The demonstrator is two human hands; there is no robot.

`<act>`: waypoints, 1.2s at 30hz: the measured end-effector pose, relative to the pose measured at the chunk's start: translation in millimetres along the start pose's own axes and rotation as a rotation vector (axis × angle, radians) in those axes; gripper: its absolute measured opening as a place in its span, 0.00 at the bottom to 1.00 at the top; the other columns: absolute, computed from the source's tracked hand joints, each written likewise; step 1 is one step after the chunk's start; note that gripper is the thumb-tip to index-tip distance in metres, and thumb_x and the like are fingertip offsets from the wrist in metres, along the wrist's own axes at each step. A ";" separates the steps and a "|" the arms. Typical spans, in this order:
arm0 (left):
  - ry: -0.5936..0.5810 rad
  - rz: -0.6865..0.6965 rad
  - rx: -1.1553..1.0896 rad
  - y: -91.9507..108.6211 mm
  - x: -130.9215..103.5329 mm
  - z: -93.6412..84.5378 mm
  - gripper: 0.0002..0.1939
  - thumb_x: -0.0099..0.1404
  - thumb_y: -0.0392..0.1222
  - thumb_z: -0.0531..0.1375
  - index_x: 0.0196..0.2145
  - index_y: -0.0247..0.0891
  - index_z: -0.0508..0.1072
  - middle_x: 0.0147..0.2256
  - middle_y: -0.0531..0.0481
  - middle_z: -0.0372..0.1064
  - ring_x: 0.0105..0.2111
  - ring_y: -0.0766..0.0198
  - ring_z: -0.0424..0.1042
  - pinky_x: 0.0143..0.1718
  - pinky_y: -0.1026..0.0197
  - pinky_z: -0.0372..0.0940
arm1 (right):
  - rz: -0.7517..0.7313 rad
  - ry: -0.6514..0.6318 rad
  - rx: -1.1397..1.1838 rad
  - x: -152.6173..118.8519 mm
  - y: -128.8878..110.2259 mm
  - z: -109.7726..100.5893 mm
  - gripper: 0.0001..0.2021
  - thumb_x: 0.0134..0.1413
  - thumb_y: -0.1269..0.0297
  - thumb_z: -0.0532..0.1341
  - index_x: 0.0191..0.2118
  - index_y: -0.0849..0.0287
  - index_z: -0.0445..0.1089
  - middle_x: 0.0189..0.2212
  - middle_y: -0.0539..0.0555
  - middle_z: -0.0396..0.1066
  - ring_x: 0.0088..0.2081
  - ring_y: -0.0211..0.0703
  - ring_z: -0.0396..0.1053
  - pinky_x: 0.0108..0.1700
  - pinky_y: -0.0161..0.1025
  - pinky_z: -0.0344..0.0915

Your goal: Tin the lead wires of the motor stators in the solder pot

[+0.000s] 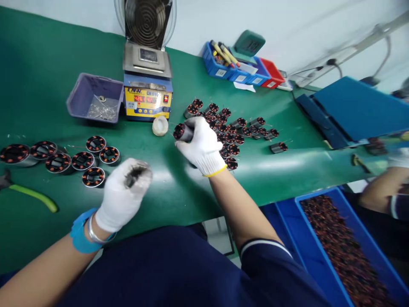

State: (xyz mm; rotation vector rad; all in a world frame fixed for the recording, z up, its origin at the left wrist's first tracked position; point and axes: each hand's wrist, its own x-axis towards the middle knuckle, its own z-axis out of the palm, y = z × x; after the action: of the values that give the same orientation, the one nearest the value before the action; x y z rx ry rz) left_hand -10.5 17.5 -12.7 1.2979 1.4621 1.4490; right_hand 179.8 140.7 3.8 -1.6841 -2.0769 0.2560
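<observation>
My right hand (203,147), in a white knit glove, grips a motor stator (183,132), a grey metal cylinder with a dark end and copper windings. It is held above the bench beside a cluster of similar stators (229,138). My left hand (126,192), gloved too with grey-stained fingertips, is curled closed over the bench. A dark patch shows between its thumb and fingers; whether it holds anything I cannot make out. Just left of it stand several more stators (93,176), open ends up. A small white round pot (160,126) sits between the hands, farther back.
Behind the pot is a solder pot unit (148,100) with a red display. A purple bin (96,96) with metal scraps stands left of it. Green-handled pliers (33,196) lie at left. Blue trays (220,70) line the wall. A co-worker's arm (380,187) appears at right.
</observation>
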 end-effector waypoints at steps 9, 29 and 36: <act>-0.151 0.148 0.155 -2.9 -9.3 3.5 0.04 0.65 0.40 0.61 0.37 0.38 0.75 0.35 0.47 0.77 0.34 0.61 0.77 0.36 0.60 0.71 | -0.018 -0.279 -0.247 44.5 -12.0 10.2 0.26 0.44 0.58 0.65 0.52 0.54 0.70 0.49 0.61 0.75 0.47 0.64 0.74 0.43 0.59 0.73; -0.167 -0.054 0.065 -0.6 -9.7 6.4 0.09 0.62 0.42 0.63 0.40 0.38 0.77 0.34 0.48 0.77 0.31 0.61 0.76 0.34 0.59 0.72 | -0.292 -0.159 -0.465 40.9 -12.9 -15.0 0.22 0.57 0.62 0.60 0.57 0.55 0.69 0.54 0.64 0.69 0.50 0.61 0.69 0.48 0.54 0.67; -0.179 -0.103 0.114 -7.3 -10.1 7.1 0.13 0.64 0.45 0.62 0.43 0.37 0.76 0.39 0.45 0.78 0.35 0.59 0.77 0.39 0.56 0.73 | -0.356 -0.279 -0.607 48.1 -18.1 -0.5 0.19 0.68 0.68 0.45 0.51 0.59 0.72 0.51 0.65 0.71 0.49 0.59 0.68 0.47 0.53 0.66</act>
State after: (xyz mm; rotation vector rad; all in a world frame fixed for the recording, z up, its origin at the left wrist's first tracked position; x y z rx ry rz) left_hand -2.4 10.8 -22.4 1.3636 1.4862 1.1664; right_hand 156.8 182.7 22.6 -1.6018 -2.8192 -0.3031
